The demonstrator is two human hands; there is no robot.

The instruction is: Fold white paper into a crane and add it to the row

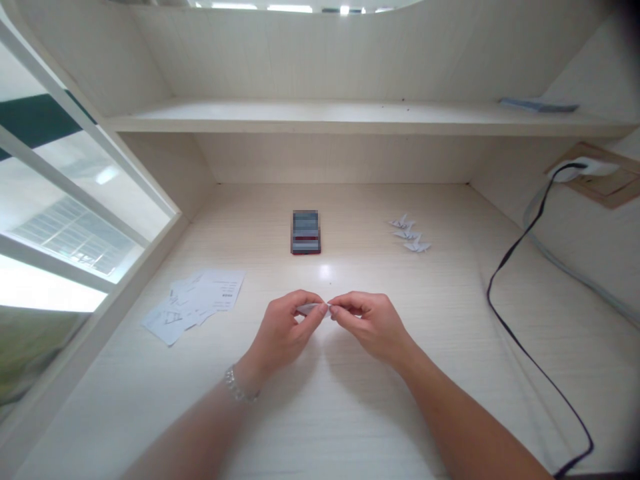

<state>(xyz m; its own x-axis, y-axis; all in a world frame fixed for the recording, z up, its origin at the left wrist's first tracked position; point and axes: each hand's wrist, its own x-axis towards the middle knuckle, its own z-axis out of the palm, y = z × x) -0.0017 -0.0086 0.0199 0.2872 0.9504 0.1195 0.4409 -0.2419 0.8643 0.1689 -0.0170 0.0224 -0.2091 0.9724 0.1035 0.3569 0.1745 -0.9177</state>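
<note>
Forearms (453,410) nearest. My left hand (289,328) pinches small folded paper (307,309), mostly hidden, reaching rightward, long axis seemingly crosswise, to my right hand (374,325), pinched at its other end; neither hand nearer.

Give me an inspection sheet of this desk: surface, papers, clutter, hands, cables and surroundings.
Surface: pale desktop, wood-look grain.
Papers: small white paper, mostly hidden; three folded paper figures, right of centre, toward the back; overlapping printed sheets, left.
Clutter: dark red-edged rectangle, pixelated, near the middle.
Hands: left hand, wearing a bracelet, and right hand both pinch the small white paper.
Cables: black cable, plugged in at the wall outlet; grey cable, farther right.
Surroundings: shelf at the back, bearing a flat bluish item.
</note>
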